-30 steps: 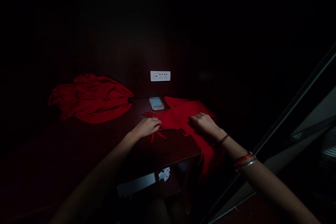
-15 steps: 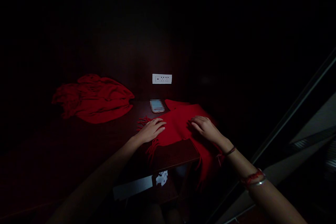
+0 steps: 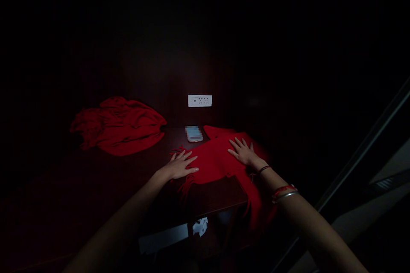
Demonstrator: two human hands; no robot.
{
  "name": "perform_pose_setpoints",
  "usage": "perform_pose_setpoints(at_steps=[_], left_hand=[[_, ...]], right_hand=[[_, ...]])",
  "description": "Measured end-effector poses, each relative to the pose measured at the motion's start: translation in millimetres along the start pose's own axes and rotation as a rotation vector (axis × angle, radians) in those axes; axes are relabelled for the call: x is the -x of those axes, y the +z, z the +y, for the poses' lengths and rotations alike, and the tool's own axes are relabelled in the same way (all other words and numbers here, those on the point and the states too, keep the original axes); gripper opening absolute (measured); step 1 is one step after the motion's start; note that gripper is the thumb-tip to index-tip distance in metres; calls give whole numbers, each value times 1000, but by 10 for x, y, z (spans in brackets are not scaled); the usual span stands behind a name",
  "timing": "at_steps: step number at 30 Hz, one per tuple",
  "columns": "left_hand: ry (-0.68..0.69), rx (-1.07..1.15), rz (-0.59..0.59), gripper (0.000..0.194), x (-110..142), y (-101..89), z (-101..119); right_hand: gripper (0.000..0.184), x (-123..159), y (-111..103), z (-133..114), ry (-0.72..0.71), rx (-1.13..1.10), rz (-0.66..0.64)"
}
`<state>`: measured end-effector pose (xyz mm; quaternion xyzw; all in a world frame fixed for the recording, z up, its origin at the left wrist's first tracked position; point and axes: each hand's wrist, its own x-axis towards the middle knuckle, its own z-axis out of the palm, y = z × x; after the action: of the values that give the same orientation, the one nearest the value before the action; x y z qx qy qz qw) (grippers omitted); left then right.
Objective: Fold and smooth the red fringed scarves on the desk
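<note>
Near the right end of the dark surface (image 3: 221, 194), a red fringed cloth (image 3: 211, 158) lies mostly flat, one part hanging over the edge at the right and a corner showing at the far side, just beside the phone (image 3: 194, 134). It looks light, soft and limp, with nothing fragile about it; I judge it would slide and wrinkle easily, and the hanging part might drag on the rest. The corners by the fringe seem the best place to take hold, with a spread palm steadying the middle.

My left hand (image 3: 180, 166) is wide open, palm down over the fringed end, fingers fanned toward the right. My right hand (image 3: 243, 152) is open too, palm down on the far right part of the cloth, fingers pointing far and left. Neither hand pinches anything. Both forearms reach in from the near side and angle inward; bracelets (image 3: 285, 193) circle the right one.

Farther left lies a bunched red cloth (image 3: 121, 128). Beyond the phone, a white socket plate (image 3: 200, 100) sits on the dark wall (image 3: 192, 64). Below the near edge I see a crumpled white thing (image 3: 200, 227), too dim to name.
</note>
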<state>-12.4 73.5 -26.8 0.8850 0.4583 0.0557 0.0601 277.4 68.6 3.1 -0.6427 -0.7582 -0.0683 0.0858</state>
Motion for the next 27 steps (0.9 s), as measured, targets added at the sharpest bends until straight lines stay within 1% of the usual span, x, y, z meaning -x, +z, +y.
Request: perform_pose_setpoints(at_steps=[2,3,4,6,7,9,12,15,17,22,25,27], left_hand=[[3,1,94,53,-33,0,-29],[0,-2,156,49,-45,-7,-43],[-6,-9,221,46,-53,-18,-59],[-39,-26,334,43,-54,-45,-104],[-65,-31,375,41,-51,-55,-135],[-113,-27,424,39,-46,-55,-215],[-134,-4,422,36,-58,-2,-351],[-130,15,380,35,-89,59,-442],[-131,21,380,35,-106,76,-462],[-109,39,438,34,-112,58,-462],[-116,55,453,33,-111,51,-474],[-128,69,448,33,-111,51,-486]], right_hand=[[62,82,-105,-153,-93,-10,85],[61,128,-161,-265,-174,-16,116],[60,175,-210,-392,-285,-24,125],[51,267,-271,-662,-552,-29,71],[47,309,-279,-790,-654,-20,45],[41,376,-256,-1001,-762,20,13],[30,422,-174,-1180,-797,90,-13],[22,424,-124,-1255,-815,125,-9],[23,423,-124,-1294,-812,132,0],[31,415,-161,-1381,-712,85,39],[36,364,-159,-1396,-761,59,17],[31,308,-138,-1402,-791,81,-42]])
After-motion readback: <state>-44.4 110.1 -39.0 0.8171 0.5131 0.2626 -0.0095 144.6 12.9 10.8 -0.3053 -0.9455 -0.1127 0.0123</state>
